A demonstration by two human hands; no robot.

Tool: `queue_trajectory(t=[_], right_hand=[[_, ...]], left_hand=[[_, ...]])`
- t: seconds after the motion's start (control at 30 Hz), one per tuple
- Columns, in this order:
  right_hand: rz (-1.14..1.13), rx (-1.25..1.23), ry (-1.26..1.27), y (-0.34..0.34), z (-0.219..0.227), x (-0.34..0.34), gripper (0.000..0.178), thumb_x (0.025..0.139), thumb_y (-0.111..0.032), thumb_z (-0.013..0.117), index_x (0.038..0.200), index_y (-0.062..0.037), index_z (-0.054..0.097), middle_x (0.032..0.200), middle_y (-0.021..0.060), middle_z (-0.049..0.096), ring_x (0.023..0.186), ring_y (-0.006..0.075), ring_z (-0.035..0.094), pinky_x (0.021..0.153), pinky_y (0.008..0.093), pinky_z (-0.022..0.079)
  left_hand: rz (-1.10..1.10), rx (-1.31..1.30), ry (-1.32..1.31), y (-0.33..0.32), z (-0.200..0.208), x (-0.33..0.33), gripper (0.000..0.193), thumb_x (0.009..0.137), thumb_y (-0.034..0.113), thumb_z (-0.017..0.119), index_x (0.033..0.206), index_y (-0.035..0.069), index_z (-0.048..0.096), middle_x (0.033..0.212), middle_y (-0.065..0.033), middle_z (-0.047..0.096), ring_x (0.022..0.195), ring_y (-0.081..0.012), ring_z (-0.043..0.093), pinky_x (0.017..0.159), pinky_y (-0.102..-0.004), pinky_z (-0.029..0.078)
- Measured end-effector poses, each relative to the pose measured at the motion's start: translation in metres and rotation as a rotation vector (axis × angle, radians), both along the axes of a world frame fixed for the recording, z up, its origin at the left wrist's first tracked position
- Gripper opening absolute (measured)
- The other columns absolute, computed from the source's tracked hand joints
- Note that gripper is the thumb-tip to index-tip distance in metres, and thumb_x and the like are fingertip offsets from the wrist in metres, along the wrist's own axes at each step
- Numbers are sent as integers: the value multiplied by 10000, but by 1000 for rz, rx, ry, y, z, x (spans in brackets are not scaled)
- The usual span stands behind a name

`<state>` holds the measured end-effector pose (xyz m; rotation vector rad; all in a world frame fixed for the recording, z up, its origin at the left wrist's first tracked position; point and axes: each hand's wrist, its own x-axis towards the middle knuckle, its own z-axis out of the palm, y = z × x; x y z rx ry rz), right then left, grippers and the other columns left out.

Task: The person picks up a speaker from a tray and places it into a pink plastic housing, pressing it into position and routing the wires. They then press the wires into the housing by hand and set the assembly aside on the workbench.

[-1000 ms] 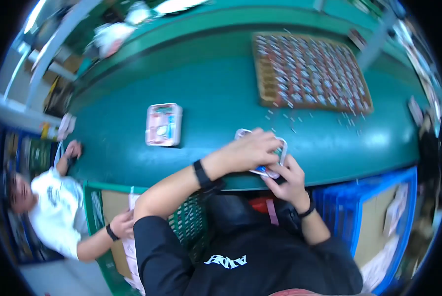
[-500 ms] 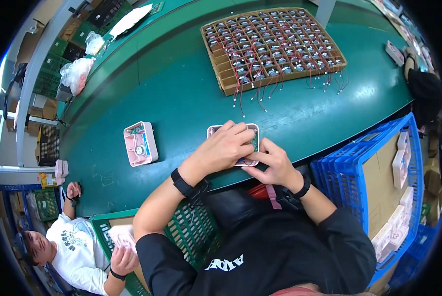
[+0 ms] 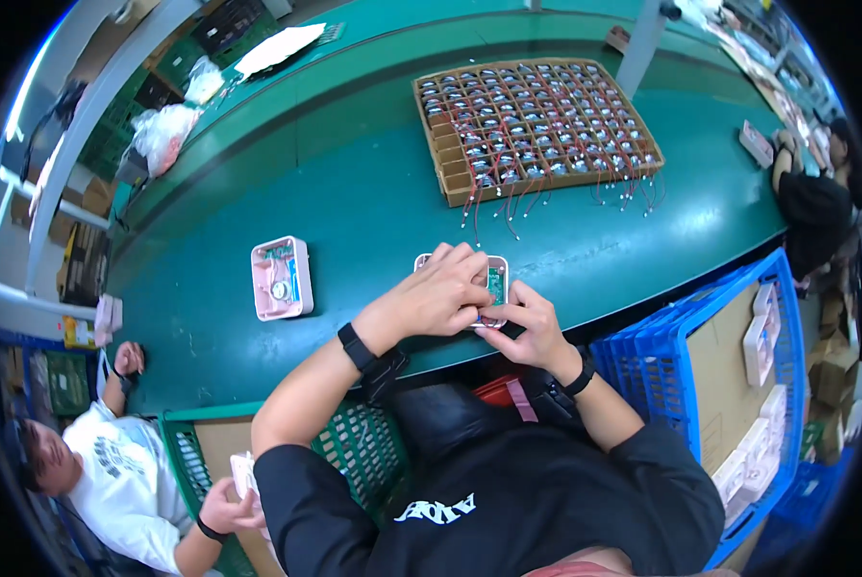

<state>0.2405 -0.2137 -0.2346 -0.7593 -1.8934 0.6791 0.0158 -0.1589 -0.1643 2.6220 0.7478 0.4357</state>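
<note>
A pale pink plastic housing (image 3: 499, 260) lies on the green table in front of me, its near edge close to the table's front edge. Inside its right part shows a green circuit board (image 3: 495, 283). My left hand (image 3: 435, 296) covers most of the housing, fingers bent down into it; whatever its fingertips pinch is hidden. At the near right corner my right hand (image 3: 530, 330) is closed round the housing, thumb at the near wall and index finger reaching inside. Thin wires (image 3: 486, 318) show between the two hands' fingertips.
Another open pink housing (image 3: 282, 279) with a round part stands to the left. Beyond my hands lies a partitioned cardboard tray (image 3: 457, 197) of round parts with red wires. Blue crates (image 3: 642, 385) hold pink pieces at right. A co-worker (image 3: 128, 471) at left holds a pink piece (image 3: 244, 474).
The whole view has shifted with my head. My hands stay at the housing, with more of the circuit board uncovered. The co-worker's pink piece has moved lower and partly behind my arm.
</note>
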Motion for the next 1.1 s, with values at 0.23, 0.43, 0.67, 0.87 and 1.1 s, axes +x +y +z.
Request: queue_trajectory(t=[0.23,0.43,0.67,0.87,1.1], right_hand=[[64,38,-31,-27,109,26,296,810,-147,871,1066,-14,807,907,113,674,778,261,658,697,361,535],[596,411,15,-50,252,0,138,945,-107,741,1021,-20,816,868,87,740,784,211,728,637,283,559],[746,405,3,-90,235,107,143,988,-117,713,1032,-40,825,928,87,773,825,197,756,670,267,574],[801,434,-116,-64,265,30,150,999,-126,706,1047,-52,827,962,84,781,836,195,761,682,263,579],[854,380,-203,-48,294,20,159,1012,-136,698,1066,-66,830,1001,81,790,848,192,768,696,259,584]], left_hand=[[-2,81,-186,5,3,-19,186,817,151,727,977,135,821,1025,-63,593,1018,-275,553,897,-445,414],[-37,38,-97,-13,42,-24,208,877,293,801,978,111,786,953,-74,704,980,-307,677,828,-441,494],[-69,127,228,-16,29,3,291,863,357,833,937,87,754,936,-112,747,954,-345,722,858,-487,544],[-63,97,260,-28,25,-1,281,869,329,826,961,75,751,948,-124,744,974,-355,723,882,-489,556],[-33,31,249,-27,25,-3,232,856,256,814,961,61,741,972,-155,739,987,-376,720,884,-493,560]])
